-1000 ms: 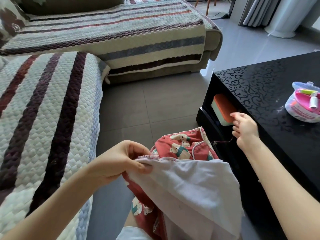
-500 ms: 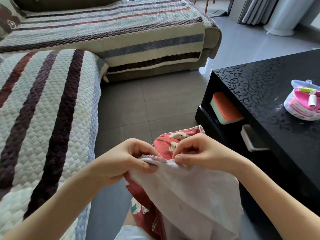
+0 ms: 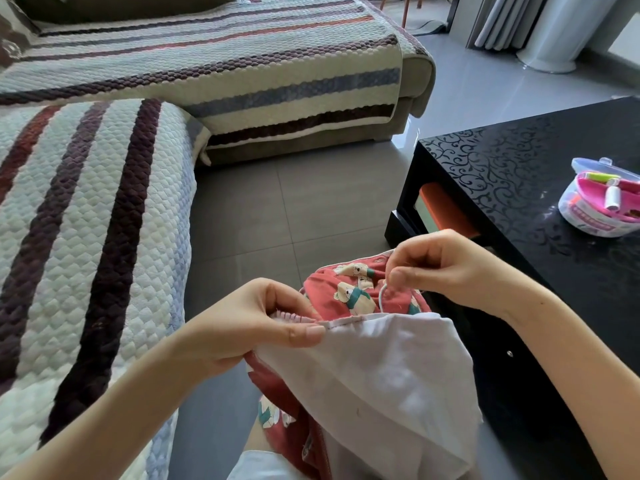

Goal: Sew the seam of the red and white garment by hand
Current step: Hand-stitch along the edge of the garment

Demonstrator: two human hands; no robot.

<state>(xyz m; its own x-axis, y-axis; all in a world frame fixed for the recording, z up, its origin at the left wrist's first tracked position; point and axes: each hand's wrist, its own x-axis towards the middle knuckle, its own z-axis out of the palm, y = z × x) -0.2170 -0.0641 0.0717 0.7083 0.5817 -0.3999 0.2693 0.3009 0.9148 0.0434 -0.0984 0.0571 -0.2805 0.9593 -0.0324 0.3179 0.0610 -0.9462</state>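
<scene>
— What is closest?
— The red and white garment (image 3: pixel 381 375). It hangs low in the middle. The white side is in front. The red side with little bears is behind it.

— Who holds it?
— The left hand (image 3: pixel 249 323). Its thumb lies on the front of the cloth and its fingers curl behind. It pinches the top edge tight. The seam (image 3: pixel 346 318) starts at that thumb and runs to the right, where red meets white.

— And the other hand?
— The right hand (image 3: pixel 440 268) is a bit higher and farther away, just above the red part. Its thumb and fingers are pressed together on a white thread (image 3: pixel 380 296). The thread bends down from the fingertips to the seam.

— Is there a needle?
— I cannot tell. It is too small to see.

— What is past the hands?
— A grey floor (image 3: pixel 277 209). On the left is a sofa (image 3: pixel 86 237) with a bumpy striped cover. On the right is a shiny black table (image 3: pixel 519 174), close beside the right arm.

— Is anything on the table?
— A clear round sewing box (image 3: pixel 588 223), pink inside, well apart from both hands. An orange box (image 3: pixel 446 213) sits on the shelf under the table top.

— And farthest away?
— Grey curtains (image 3: pixel 502 22) at the top right.
</scene>
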